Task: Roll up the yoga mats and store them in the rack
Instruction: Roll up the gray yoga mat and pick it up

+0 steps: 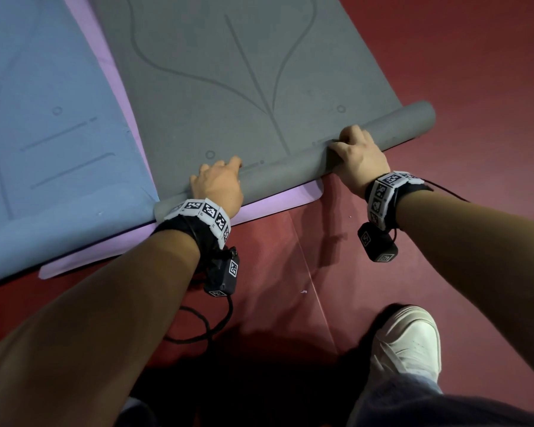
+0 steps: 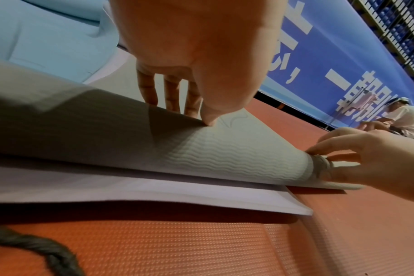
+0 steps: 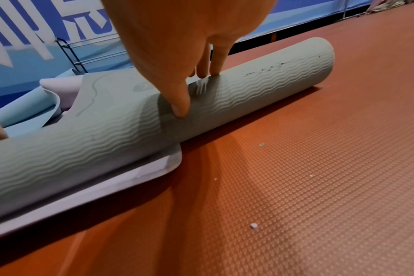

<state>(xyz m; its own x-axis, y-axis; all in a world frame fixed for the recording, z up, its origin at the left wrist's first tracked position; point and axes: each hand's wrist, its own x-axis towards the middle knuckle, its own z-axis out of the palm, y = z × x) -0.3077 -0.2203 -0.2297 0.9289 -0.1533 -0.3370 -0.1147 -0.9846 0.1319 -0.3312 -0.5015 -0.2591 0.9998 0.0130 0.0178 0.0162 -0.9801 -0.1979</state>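
Nearest the head camera, a white shoe (image 1: 406, 340) stands on the red floor (image 1: 475, 72), below both forearms. Ahead of it, the left hand (image 1: 218, 184) and right hand (image 1: 363, 154) sit on the rolled near end of the grey mat (image 1: 228, 87), which lies mostly flat beyond the fingertips. Left fingers (image 2: 170, 97) are curved over the top of the roll (image 1: 293, 169), slightly apart, with the thumb tip pressed on its near face. Right fingers (image 3: 216, 61) curl over the roll the same way, close together, thumb braced low on its ribbed side. Under the roll, a lilac mat (image 1: 278, 201) pokes out toward the wrists. Left of the left hand, a blue mat (image 1: 43, 134) overlaps the lilac one. Past the right fingertips, a wire rack (image 3: 83, 54) stands against a blue banner (image 3: 24, 28).
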